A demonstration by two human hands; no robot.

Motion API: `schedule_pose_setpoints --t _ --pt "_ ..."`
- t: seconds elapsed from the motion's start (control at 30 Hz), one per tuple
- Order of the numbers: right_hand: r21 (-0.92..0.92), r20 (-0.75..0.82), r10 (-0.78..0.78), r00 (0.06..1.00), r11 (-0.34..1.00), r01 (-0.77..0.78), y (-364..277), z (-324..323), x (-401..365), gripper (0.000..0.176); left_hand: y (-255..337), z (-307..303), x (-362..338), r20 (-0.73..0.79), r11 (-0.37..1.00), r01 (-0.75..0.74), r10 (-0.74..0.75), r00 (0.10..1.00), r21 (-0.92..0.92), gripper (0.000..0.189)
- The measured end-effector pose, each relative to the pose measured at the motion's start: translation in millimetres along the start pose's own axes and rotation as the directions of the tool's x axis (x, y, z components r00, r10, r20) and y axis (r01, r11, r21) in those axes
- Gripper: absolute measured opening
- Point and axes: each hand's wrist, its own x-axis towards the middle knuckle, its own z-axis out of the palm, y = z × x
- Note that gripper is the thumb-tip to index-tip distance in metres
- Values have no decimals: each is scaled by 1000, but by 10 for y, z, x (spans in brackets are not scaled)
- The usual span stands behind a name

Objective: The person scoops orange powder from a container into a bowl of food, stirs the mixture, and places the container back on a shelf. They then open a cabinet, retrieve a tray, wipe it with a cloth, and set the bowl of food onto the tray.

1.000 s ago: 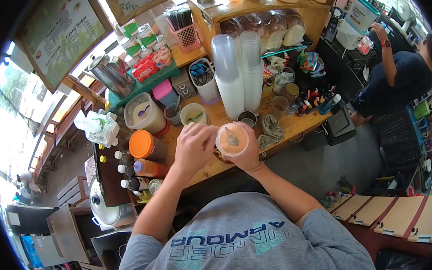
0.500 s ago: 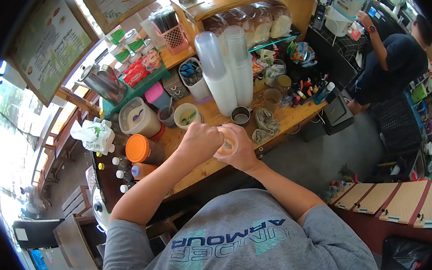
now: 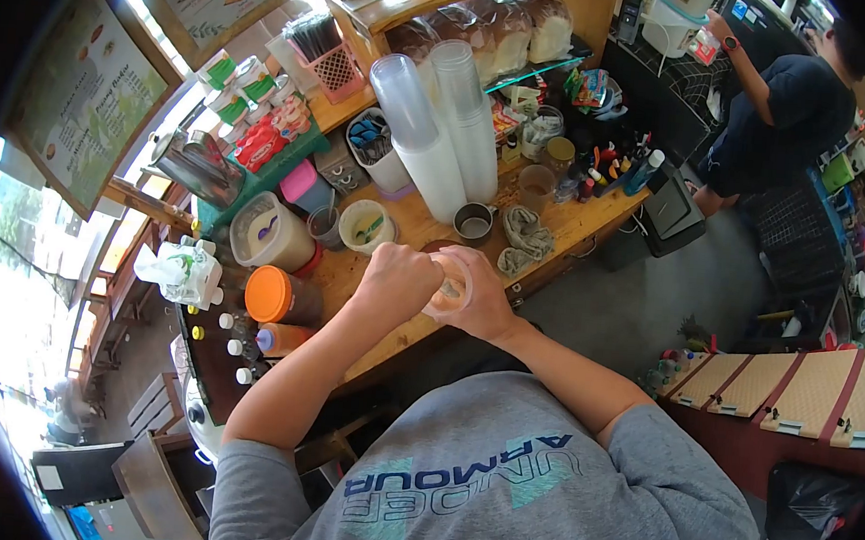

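1. Since the earliest frame, the view has shifted, so the bench (image 3: 592, 219) and its things appear more to the left; the left hand (image 3: 399, 282) has moved from beside the cup onto its rim.
2. Tall stacks of plastic cups (image 3: 429, 169) stand on the far side, beyond the hands. Nearer are a small metal cup (image 3: 473, 224) and, right beside it, a crumpled cloth (image 3: 527, 239).
3. Right hand (image 3: 488, 300) is curved around the side of the cup. Left hand is closed, knuckles up; whether its fingers pinch something, I cannot tell.
4. One clear cup (image 3: 459, 301) with orange-pink content is between the hands, near the bench's near edge. I judge the step is working this content, perhaps stirring; such a move calls for a steady right grip.
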Motion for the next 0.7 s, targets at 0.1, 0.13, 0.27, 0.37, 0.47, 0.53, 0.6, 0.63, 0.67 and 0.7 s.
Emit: schedule_pose_setpoints --t 0.1,0.13,0.27,0.37,0.47,0.53,0.6,0.63,0.67,0.7 --pt "0 -3 -18 1000 1000 18 -13 -15 -3 84 -14 75 -11 -26 1000 4 -5 1000 -29 4" --pt "-5 -3 -16 1000 1000 16 -2 -8 -10 84 -20 86 -23 -32 999 -16 15 999 -38 4" --pt "4 -7 -14 1000 1000 14 14 -7 -35 85 -58 109 -99 -174 985 -124 102 979 -118 9" --pt "15 14 10 1000 1000 -10 37 -9 -75 86 -36 54 -128 -149 946 -70 23 989 -318 9" --pt "32 23 17 1000 999 -17 49 -19 -107 87 27 -17 -156 -111 684 19 -146 983 -729 8" --pt "23 33 26 999 999 -26 37 -30 -130 87 85 86 -133 -72 582 62 -205 976 -811 9" --pt "13 45 34 998 999 -35 35 -43 -157 88 133 192 -141 -27 467 100 -258 966 -879 11" --pt "17 53 53 997 998 -54 39 -44 -171 88 154 232 -162 23 323 119 -286 958 -939 13" --pt "21 61 70 996 997 -72 44 -44 -180 89 160 259 -172 76 172 134 -306 949 -976 15" --pt "22 63 70 996 997 -72 39 -42 -182 89 155 274 -179 77 171 135 -308 948 -976 15"
